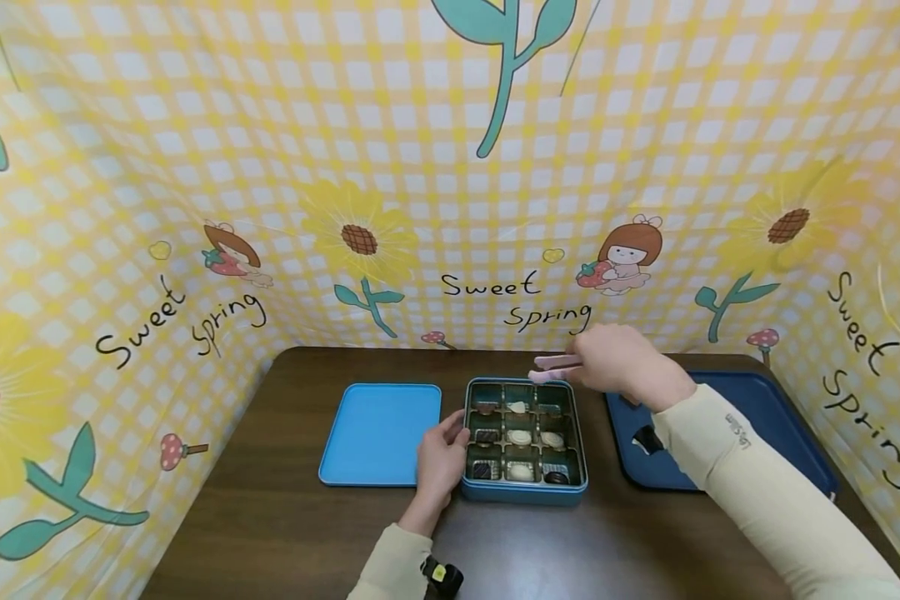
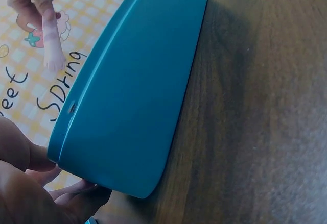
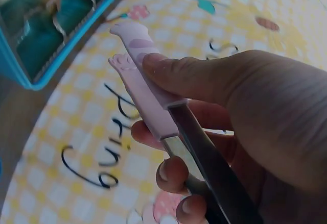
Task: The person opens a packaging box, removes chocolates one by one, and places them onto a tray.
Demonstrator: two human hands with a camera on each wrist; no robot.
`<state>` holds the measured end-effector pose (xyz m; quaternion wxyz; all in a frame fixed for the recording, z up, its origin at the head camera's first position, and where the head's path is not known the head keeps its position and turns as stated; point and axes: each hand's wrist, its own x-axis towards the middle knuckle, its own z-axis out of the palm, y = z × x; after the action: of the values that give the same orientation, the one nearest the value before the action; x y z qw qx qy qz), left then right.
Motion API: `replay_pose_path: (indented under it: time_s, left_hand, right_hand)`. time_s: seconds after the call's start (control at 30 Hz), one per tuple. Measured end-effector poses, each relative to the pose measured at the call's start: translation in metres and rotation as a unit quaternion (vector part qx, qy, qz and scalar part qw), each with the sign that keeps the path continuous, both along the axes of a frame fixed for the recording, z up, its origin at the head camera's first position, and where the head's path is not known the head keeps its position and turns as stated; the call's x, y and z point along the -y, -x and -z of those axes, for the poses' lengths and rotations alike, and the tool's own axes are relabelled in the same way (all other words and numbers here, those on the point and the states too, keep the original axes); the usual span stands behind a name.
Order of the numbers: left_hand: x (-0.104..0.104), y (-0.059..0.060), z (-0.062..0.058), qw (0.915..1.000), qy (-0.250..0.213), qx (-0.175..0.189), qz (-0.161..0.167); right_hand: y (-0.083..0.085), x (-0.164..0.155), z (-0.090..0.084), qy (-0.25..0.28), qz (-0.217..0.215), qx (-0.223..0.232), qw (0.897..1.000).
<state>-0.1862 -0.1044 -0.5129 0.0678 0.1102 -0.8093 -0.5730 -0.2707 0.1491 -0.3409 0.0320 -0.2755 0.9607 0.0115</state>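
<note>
A teal tin box divided into nine cells sits mid-table, with white and dark chocolates in most cells. My left hand grips its left wall, fingers curled at the corner. My right hand hovers above the box's far right corner and holds pink cat-paw tongs, tips pointing left. In the right wrist view the tongs are pinched between thumb and fingers, nothing between the tips. The tongs also show in the left wrist view.
A light blue lid or tray lies left of the box. A dark blue tray with a small dark wrapped piece lies to the right, partly under my right forearm. A yellow checked backdrop walls in the table.
</note>
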Motion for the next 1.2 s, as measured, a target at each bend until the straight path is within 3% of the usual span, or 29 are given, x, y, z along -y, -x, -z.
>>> replay_pose_path:
  time_s: [0.2,0.47,0.87,1.2]
  left_hand:
    - [-0.003,0.002,-0.001,0.9997,0.019,-0.008,-0.013]
    - [-0.002,0.002,-0.002,0.9997,0.019,-0.01,-0.014]
    - [-0.001,0.002,-0.003,0.9996,0.02,-0.011,-0.017]
    - [-0.004,0.0,-0.003,0.9994,0.028,-0.012,-0.015]
  right_hand:
    - [0.003,0.02,0.017,-0.019,-0.036,0.012,0.999]
    - [0.007,0.031,0.033,-0.037,-0.033,0.029,0.998]
    - [0.017,0.047,0.043,-0.066,-0.036,0.036,0.997]
    - [0.016,0.065,0.05,-0.123,-0.029,0.028,0.992]
